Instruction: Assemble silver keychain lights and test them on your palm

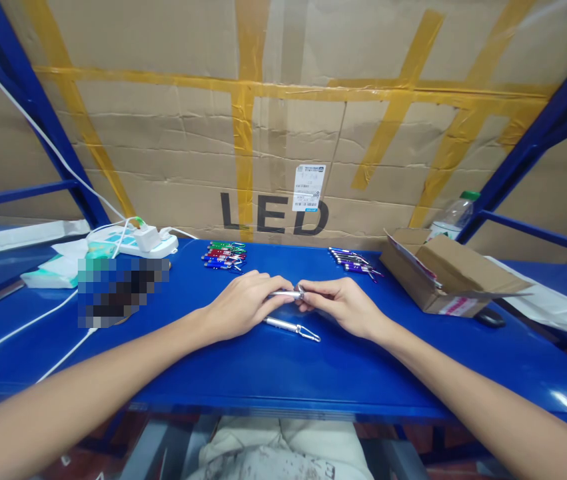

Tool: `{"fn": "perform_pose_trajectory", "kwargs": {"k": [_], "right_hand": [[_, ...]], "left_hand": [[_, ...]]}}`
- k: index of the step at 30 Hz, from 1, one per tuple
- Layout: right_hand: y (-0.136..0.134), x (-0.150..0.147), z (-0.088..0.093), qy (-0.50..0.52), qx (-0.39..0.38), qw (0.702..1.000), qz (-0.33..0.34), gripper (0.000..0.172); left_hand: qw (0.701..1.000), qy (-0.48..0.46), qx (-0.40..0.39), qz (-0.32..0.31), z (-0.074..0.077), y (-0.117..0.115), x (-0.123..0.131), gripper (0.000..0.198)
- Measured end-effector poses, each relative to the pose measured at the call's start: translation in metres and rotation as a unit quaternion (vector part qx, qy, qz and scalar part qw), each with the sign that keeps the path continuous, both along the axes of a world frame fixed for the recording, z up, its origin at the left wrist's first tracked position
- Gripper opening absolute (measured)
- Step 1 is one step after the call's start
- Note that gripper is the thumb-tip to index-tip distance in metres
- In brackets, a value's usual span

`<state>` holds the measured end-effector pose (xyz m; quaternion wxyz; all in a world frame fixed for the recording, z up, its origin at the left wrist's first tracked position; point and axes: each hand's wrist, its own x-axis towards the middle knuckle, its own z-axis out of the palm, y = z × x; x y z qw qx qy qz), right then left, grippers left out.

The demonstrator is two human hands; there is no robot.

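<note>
Both my hands meet over the middle of the blue shelf. My left hand (243,303) is closed round the body of a small silver pen-shaped flashlight (286,293). My right hand (336,303) pinches the same flashlight at its right end, fingers curled. A second silver flashlight (290,328) with a clip lies flat on the shelf just below my hands, touching neither.
A pile of coloured small flashlights (226,255) lies behind my left hand, and a purple and silver pile (356,261) behind my right. An open cardboard box (443,273) sits right, a bottle (456,213) behind it. A white power strip (133,241) with cables is left. A large cardboard wall stands behind.
</note>
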<state>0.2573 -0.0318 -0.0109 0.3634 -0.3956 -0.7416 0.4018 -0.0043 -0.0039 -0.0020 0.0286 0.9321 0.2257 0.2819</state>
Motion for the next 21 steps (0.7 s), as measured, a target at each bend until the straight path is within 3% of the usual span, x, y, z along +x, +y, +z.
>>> {"fn": "perform_pose_trajectory", "kwargs": {"k": [13, 21], "right_hand": [[-0.0012, -0.0063, 0.0022, 0.075, -0.052, 0.996, 0.014, 0.050], [-0.0037, -0.0101, 0.0029, 0.124, -0.098, 0.987, 0.014, 0.040]], "left_hand": [[0.998, 0.019, -0.064, 0.009, 0.0001, -0.0031, 0.0032, 0.021], [0.998, -0.007, -0.055, 0.044, -0.0030, -0.0037, 0.0061, 0.017]]}}
